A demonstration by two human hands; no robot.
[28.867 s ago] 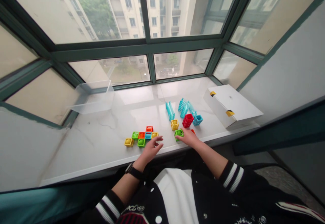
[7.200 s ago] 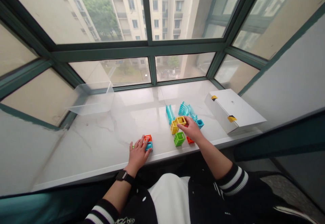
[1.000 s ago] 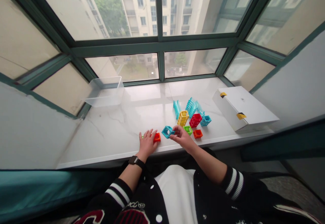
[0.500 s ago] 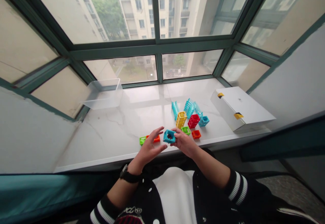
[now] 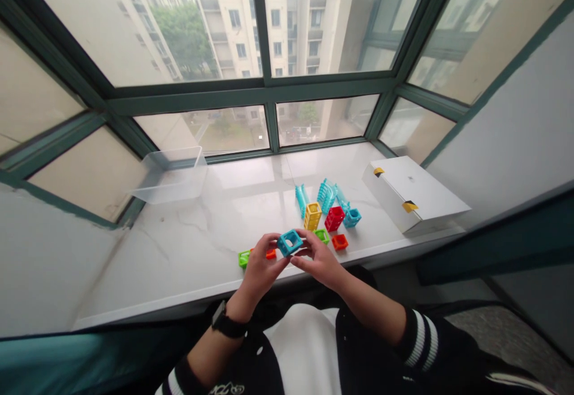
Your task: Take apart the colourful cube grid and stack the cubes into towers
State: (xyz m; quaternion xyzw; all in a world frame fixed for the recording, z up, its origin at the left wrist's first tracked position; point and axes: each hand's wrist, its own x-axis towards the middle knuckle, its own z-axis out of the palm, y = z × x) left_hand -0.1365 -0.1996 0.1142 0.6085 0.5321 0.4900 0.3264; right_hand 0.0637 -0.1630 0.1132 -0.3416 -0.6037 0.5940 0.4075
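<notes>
A blue hollow cube block (image 5: 283, 248) is held between both hands above the sill's front edge. My left hand (image 5: 261, 268) grips its left side with thumb and fingers, and my right hand (image 5: 321, 260) grips its right side. Under and beside my left hand lie a green block (image 5: 243, 258) and an orange block (image 5: 271, 254), partly hidden. Just beyond my right hand sit a green block (image 5: 321, 236) and an orange block (image 5: 339, 242). A yellow tower block (image 5: 313, 216) and a red block (image 5: 334, 219) stand behind them.
Light-blue track pieces (image 5: 327, 194) and another blue block (image 5: 352, 217) lie farther back on the marble sill (image 5: 188, 263). A clear plastic bin (image 5: 173, 190) stands at the left, a white box (image 5: 417, 195) at the right. Window frames bound the back.
My left hand has closed onto the blue block, which my right hand alone held before. The block has tilted. The whole view has shifted slightly.
</notes>
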